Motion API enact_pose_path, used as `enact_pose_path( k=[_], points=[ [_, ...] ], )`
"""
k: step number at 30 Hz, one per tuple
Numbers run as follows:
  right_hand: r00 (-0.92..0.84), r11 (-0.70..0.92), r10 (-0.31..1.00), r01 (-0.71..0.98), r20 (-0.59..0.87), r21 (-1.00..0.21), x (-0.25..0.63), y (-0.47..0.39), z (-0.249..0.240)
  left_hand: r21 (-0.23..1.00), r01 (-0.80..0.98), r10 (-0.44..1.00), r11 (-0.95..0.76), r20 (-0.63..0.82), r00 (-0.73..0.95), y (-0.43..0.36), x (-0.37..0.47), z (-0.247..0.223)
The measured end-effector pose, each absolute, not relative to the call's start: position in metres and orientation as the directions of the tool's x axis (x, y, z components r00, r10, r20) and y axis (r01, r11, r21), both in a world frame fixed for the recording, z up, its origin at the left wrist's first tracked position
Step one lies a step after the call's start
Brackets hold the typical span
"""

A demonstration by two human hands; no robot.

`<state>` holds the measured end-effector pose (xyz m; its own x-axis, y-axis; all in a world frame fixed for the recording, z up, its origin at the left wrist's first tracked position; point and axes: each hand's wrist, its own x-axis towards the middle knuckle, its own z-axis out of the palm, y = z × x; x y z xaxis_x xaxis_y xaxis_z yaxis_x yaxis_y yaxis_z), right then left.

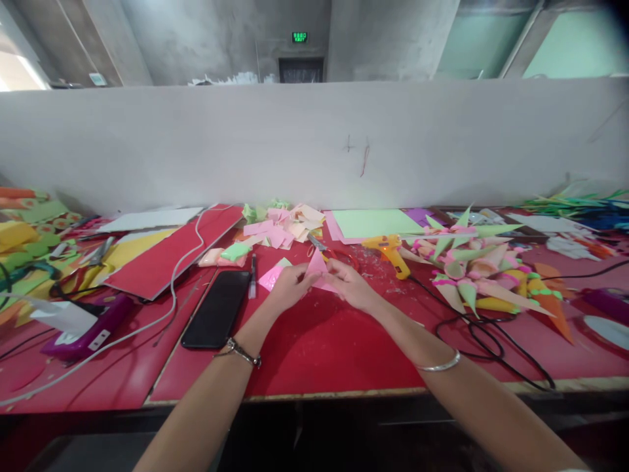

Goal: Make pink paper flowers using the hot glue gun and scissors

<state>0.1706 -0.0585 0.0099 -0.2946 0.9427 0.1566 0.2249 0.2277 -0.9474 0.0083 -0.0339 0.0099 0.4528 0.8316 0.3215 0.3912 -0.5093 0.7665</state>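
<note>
Between my two hands is a small pink paper piece (pixel 317 263), folded to a point at its top. My left hand (pixel 291 286) pinches its left side, and my right hand (pixel 351 286) grips its right side. Just left of my left hand lies a pink sheet (pixel 271 275) with a shiny surface. A black phone (pixel 217 310) rests nearer my left forearm, with a pen (pixel 253 277) beside it. To the right of my right hand is a yellow glue gun (pixel 390 253).
Paper cones (pixel 472 262) are heaped on the right, near a looped black cable (pixel 484 341). Pink paper scraps (pixel 275 227) lie behind my hands. A red board (pixel 171 252), a white cable (pixel 173 292) and a purple power strip (pixel 91 328) occupy the left. A pale partition (pixel 275 144) stands behind.
</note>
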Motion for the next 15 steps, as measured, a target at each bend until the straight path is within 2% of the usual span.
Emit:
enact_pose_path(
  k=[4, 8, 11, 15],
  points=[
    [-0.324, 0.197, 0.941, 0.285, 0.099, -0.938, 0.1688, -0.0618, 0.0111, 0.788, 0.384, 0.826, -0.481, 0.262, 0.499, -0.0367, 0.0086, 0.0109],
    [-0.321, 0.255, 0.936, 0.331, 0.145, -0.908, 0.1706, -0.0612, 0.0097, 0.825, 0.364, 0.836, -0.432, 0.214, 0.505, -0.0383, 0.0076, 0.0136],
    [-0.308, 0.262, 0.938, 0.324, 0.161, -0.909, 0.1723, -0.0578, 0.0073, 0.837, 0.341, 0.841, -0.429, 0.232, 0.488, -0.0384, 0.0069, 0.0151],
    [-0.244, 0.411, 0.903, 0.253, 0.353, -0.876, 0.1731, -0.0561, 0.0058, 0.798, 0.380, 0.855, -0.468, 0.299, 0.425, -0.0365, 0.0064, 0.0149]
  ],
)
